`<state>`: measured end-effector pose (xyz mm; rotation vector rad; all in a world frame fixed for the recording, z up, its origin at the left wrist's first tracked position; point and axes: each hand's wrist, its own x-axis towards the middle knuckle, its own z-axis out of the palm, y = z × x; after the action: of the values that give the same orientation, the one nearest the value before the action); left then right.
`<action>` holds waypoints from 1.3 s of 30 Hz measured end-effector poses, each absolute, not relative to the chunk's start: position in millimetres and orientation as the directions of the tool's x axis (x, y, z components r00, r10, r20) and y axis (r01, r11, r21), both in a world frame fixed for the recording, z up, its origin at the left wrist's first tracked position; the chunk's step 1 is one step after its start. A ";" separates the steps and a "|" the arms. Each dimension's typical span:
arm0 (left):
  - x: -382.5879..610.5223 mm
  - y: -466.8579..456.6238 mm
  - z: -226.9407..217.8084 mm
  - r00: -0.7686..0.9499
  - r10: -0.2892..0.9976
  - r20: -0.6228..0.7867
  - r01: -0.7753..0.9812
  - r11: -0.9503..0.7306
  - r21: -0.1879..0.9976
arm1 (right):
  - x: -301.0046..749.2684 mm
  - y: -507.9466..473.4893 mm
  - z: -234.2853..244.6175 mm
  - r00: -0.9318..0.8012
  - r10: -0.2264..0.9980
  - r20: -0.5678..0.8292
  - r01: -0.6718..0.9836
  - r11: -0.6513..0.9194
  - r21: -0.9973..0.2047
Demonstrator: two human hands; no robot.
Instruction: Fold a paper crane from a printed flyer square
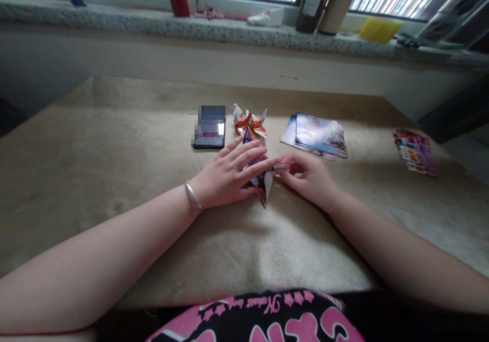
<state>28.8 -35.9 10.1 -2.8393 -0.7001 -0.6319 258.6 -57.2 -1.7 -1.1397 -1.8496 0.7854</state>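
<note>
Fingers of the left hand (229, 173) lie spread on the folded paper (260, 182), right of the phone (209, 128) and nearer the wearer; those of the right hand (310, 176), partly hidden, seem to pinch its side point. Probably shaping that point; the next move calls for steady pressure.

A folded paper piece (261, 182), printed in dark purple and red with white showing, lies mid-scene on the table (95, 138), partly covered. One pointed tip faces far, another near; a narrow fold juts right.
</note>
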 end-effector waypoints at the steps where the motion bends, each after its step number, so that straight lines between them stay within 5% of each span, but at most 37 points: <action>1: 28.7 -36.5 10.4 0.803 0.416 0.427 0.475 -0.879 -0.036 | 258.7 -56.2 -3.6 -0.240 0.931 0.276 0.384 0.352 -0.854; 7: 28.6 -35.7 10.0 0.794 0.433 0.427 0.479 -0.878 0.001 | 258.8 -51.7 -10.6 -0.149 0.977 0.155 0.280 0.192 -0.941; 16: 31.3 -41.7 16.4 0.814 0.402 0.418 0.513 -0.837 -0.194 | 252.1 -53.9 -4.7 -0.081 0.993 0.092 0.176 0.105 -0.979; 28: 37.1 -45.6 15.4 0.754 0.510 0.415 0.561 -0.828 -0.003 | 253.8 -53.7 -3.8 -0.082 0.987 0.137 0.225 0.152 -0.962; 39: 36.8 -42.8 9.6 0.728 0.466 0.502 0.544 -0.839 -0.010 | 251.7 -54.8 -4.6 -0.094 0.972 0.218 0.270 0.235 -0.934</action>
<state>36.8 -42.8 9.6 -2.7735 -0.8162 -0.7423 251.7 -54.8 -4.6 -1.2015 -1.5615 0.9314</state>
